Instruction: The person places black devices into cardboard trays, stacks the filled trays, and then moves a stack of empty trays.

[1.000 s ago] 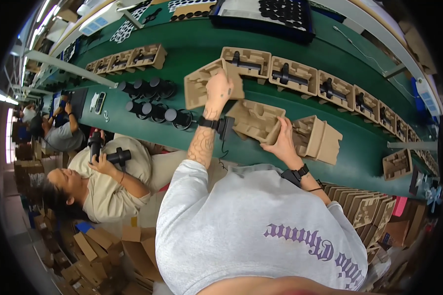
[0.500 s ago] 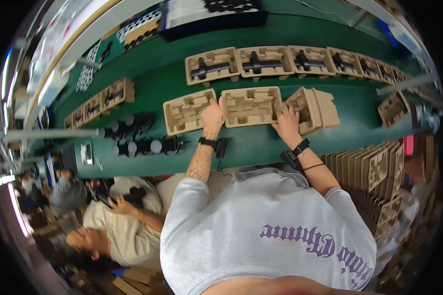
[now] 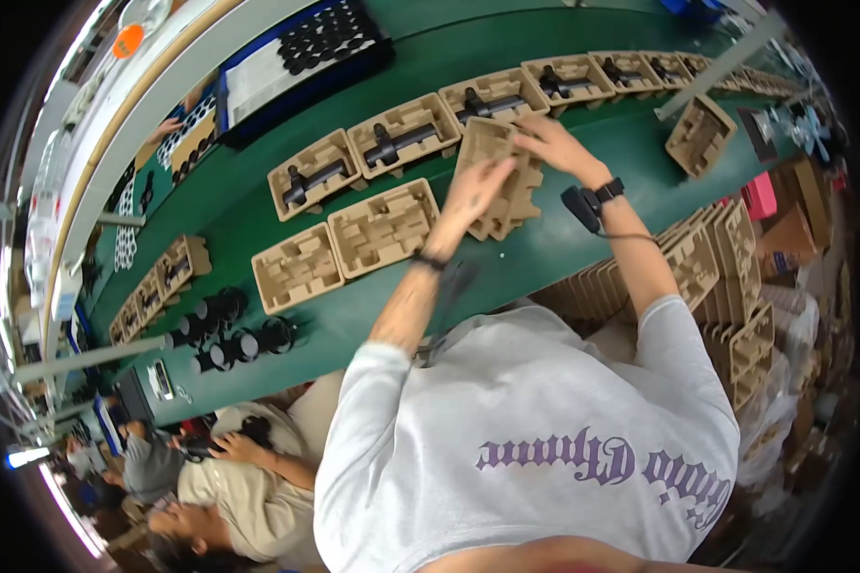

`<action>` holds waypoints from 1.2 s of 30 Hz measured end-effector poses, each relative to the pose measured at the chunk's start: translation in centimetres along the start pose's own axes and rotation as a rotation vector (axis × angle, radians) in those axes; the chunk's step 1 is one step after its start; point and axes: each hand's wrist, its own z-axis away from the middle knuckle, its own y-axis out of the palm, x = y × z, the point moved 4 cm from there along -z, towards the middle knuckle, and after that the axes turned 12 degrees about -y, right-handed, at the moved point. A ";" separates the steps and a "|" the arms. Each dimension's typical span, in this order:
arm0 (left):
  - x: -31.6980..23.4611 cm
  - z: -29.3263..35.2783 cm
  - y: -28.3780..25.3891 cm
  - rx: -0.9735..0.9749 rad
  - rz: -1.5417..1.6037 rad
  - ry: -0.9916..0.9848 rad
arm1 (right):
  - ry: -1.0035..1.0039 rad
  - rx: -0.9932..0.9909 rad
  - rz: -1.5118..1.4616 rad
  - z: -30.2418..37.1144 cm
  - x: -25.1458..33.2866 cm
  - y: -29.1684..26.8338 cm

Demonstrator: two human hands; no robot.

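Just above the middle of the frame, a small stack of brown moulded trays stands tilted on the green worktable, between both hands. The left hand lies across it with half-curled, blurred fingers; the right hand, half open, has its fingertips at the upper-right rim. Contact from two sides probably steadies the stack, though I cannot tell how firmly either hand grips. Left of it, two vacant trays sit end to end, hollows upward, leaving their recesses reachable. Behind runs a row of trays whose shaped hollows seem to keep black T-shaped devices from rolling. Black cylinders cluster at lower left, near a seated co-worker.
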 end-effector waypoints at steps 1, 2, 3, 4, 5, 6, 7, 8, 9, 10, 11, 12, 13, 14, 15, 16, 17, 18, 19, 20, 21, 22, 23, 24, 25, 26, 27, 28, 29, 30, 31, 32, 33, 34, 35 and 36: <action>1.0 -3.6 2.3 0.070 -0.117 -0.054 | 0.063 0.179 -0.118 -0.2 -2.8 1.4; 0.7 -4.6 3.8 0.025 -0.018 0.022 | -0.086 0.043 -0.172 0.1 -3.0 1.8; 2.0 -6.0 4.5 -0.023 0.132 0.087 | 0.079 0.041 -0.358 0.0 -3.5 2.1; 4.6 -7.5 5.5 0.035 0.046 0.042 | 0.161 0.113 -0.391 0.7 -4.6 2.2; 4.9 -7.7 6.7 0.113 -0.043 -0.017 | 0.267 0.180 -0.427 2.1 -5.6 2.1; 5.3 -7.5 7.5 0.151 -0.016 -0.036 | 0.248 0.146 -0.497 3.3 -6.2 1.6; 1.5 -4.8 7.1 0.158 -0.101 -0.004 | 0.258 0.087 -0.576 5.0 -6.1 0.2; 2.3 -4.2 6.4 0.070 -0.076 0.157 | 0.304 0.193 -0.718 5.0 -2.6 -1.6; 3.3 -3.4 6.6 0.012 -0.061 0.320 | 0.195 0.258 -0.566 5.4 -2.4 -3.2; 4.5 -2.5 6.2 0.016 -0.063 0.307 | 0.068 0.324 -0.396 5.7 -1.6 -4.3; 5.1 -1.4 5.5 -0.010 -0.013 0.358 | -0.055 0.378 -0.222 6.1 -1.0 -5.1; 5.7 -0.1 4.9 -0.036 0.038 0.405 | -0.044 0.374 -0.231 6.3 -0.8 -5.1; 5.0 1.6 4.7 -0.073 0.082 0.378 | -0.035 0.445 -0.305 6.8 -0.1 -4.5; 5.6 3.2 4.9 -0.099 0.089 0.300 | -0.032 0.526 -0.381 7.5 0.9 -3.7; 6.3 4.6 5.1 -0.126 0.095 0.221 | -0.022 0.526 -0.393 8.1 2.1 -3.2; 6.6 5.6 5.4 -0.128 0.087 0.213 | 0.015 0.585 -0.317 8.3 3.1 -2.5; 7.2 6.8 5.5 -0.200 0.096 0.215 | 0.052 0.648 -0.240 8.6 4.0 -1.7; 7.7 7.7 5.1 -0.274 0.103 0.216 | 0.017 0.617 -0.227 8.6 4.7 -1.4; 7.7 8.0 4.4 -0.293 0.100 0.207 | 0.001 0.630 -0.235 8.5 5.3 -0.9; 6.9 8.7 3.8 -0.224 0.099 0.235 | -0.046 0.573 -0.183 8.1 6.2 -0.9; 6.0 9.6 3.3 -0.157 0.098 0.262 | -0.097 0.516 -0.134 7.8 7.3 -1.0; 5.5 10.1 3.0 0.046 0.157 0.106 | -0.128 0.532 -0.147 7.5 8.4 -0.9; 4.5 10.9 1.5 0.001 0.156 0.093 | -0.208 0.568 -0.065 7.3 10.1 -0.9; 4.2 11.4 1.0 0.236 0.264 -0.113 | -0.290 0.599 0.017 7.0 11.5 -0.6; 4.2 12.6 0.8 0.475 0.383 -0.312 | -0.327 0.617 0.003 6.8 12.9 -0.1; 4.0 13.6 0.8 0.429 0.400 -0.320 | -0.407 0.615 0.043 6.7 14.4 0.2; 4.2 14.1 0.7 0.212 0.419 -0.375 | -0.486 0.608 0.081 6.5 15.8 0.6; 4.4 14.6 0.2 0.007 0.430 -0.425 | -0.479 0.675 0.083 6.1 16.7 1.0; 4.5 15.6 -0.6 -0.017 0.437 -0.427 | -0.502 0.684 0.077 5.8 17.5 0.8; 4.5 17.3 -2.0 -0.109 0.350 -0.390 | -0.513 0.725 0.094 5.6 18.2 0.8; 4.3 18.8 -3.5 -0.188 0.257 -0.351 | -0.512 0.760 0.115 5.3 18.6 0.7; 3.7 20.7 -4.9 -0.238 0.429 -0.303 | -0.521 0.763 0.107 5.0 18.4 0.7; 3.0 22.8 -6.4 -0.285 0.464 -0.329 | -0.491 0.726 0.077 4.5 17.4 0.2; 2.2 24.6 -7.5 -0.370 0.496 -0.306 | -0.466 0.688 0.047 4.0 15.8 -0.3; 1.6 25.8 -7.9 -0.372 0.495 -0.304 | -0.429 0.621 0.002 3.8 13.6 -0.5; 1.3 26.7 -8.2 -0.392 0.327 -0.359 | -0.349 0.507 -0.105 3.8 10.7 -0.5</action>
